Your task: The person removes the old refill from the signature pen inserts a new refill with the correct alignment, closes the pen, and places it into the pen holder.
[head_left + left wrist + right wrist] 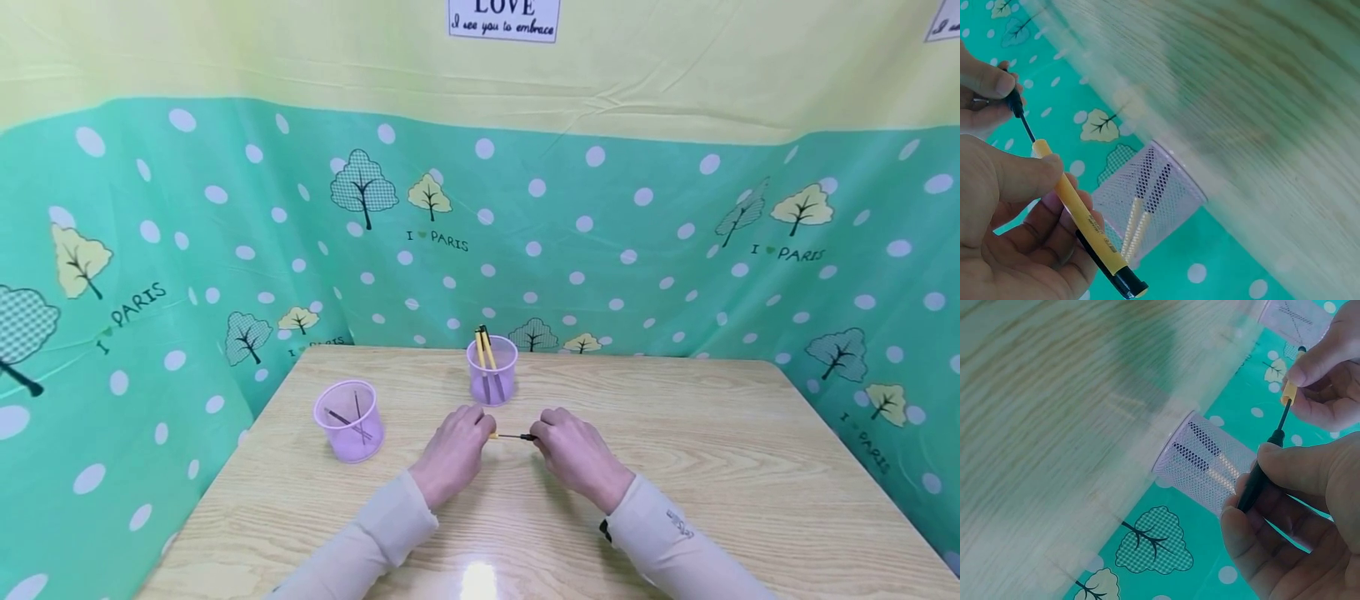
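My left hand [455,450] pinches the yellow pen barrel [1079,209] between thumb and fingers; the barrel has a black clip and a black end. My right hand [577,454] grips the pen's black front section [1260,478]. A thin dark refill [1284,415] bridges the two parts, one end at the black section and the other at the barrel's open mouth. How far it reaches inside the barrel is hidden. Just beyond the hands stands a purple mesh cup [492,387] with two yellow-and-black pens [486,348] leaning in it.
To the left, a second purple mesh cup [351,446] holds a few thin dark sticks [352,423] resembling refills. Both cups stand on a light wooden table [712,467]. Behind its far edge hangs a green and yellow printed curtain [637,242], which also covers both sides.
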The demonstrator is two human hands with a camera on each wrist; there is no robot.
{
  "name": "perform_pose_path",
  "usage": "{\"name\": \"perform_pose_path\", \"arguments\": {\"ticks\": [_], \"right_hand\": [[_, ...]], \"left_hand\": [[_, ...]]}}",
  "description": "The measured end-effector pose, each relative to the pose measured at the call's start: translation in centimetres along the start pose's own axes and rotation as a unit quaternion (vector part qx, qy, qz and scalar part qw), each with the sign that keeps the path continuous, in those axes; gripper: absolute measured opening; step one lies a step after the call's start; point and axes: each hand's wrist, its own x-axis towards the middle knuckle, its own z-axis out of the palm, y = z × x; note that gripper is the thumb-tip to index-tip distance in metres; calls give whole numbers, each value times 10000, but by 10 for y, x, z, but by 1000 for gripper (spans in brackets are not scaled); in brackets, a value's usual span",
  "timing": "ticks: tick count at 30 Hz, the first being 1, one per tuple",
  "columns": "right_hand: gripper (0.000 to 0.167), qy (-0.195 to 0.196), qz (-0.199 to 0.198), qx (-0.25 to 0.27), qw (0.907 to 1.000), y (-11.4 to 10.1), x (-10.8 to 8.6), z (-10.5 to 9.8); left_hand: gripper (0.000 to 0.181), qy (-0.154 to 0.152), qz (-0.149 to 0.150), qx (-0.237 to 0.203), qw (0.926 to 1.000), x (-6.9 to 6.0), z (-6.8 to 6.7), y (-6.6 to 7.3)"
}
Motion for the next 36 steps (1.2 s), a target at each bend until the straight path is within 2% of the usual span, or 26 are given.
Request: {"name": "perform_pose_path", "arguments": {"ticks": [17,24,30,36], "right_hand": [[9,-146,96,-12,9998,0,0,-2],[11,-19,57,-2,10000,2,0,-1],[11,55,29,12,10000,3,-1,0],[10,-59,95,-12,9999,3,-1,-2]], "left_hand": [[25,-65,-61,-78,9999,-4,-5,-6],[26,-4,-64,-56,10000,-6,-5,-8],[28,-101,-208,-155,9996,-7,-9,-9],[29,-172,-277,-187,9993,-8,-10,-13]]}}
